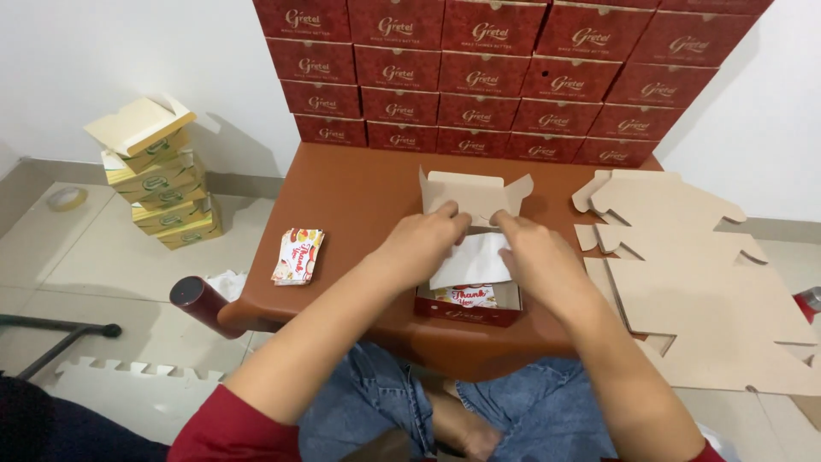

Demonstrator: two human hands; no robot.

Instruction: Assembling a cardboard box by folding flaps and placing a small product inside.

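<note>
A small red cardboard box point(466, 311) stands open on the low brown table point(359, 192), its tan lid point(473, 190) tilted up behind. Inside lie a printed card point(466, 296) and a white sheet of paper point(470, 262). My left hand point(423, 239) and my right hand point(532, 252) both reach into the box and pinch the top edge of the white sheet between fingertips, one at each side.
A small stack of printed cards point(298, 256) lies left of the box. Flat unfolded tan box blanks point(684, 274) cover the table's right side. Several closed red boxes point(505, 81) are stacked along the wall. Yellow boxes point(158, 175) and a tape roll point(67, 198) sit on the floor, left.
</note>
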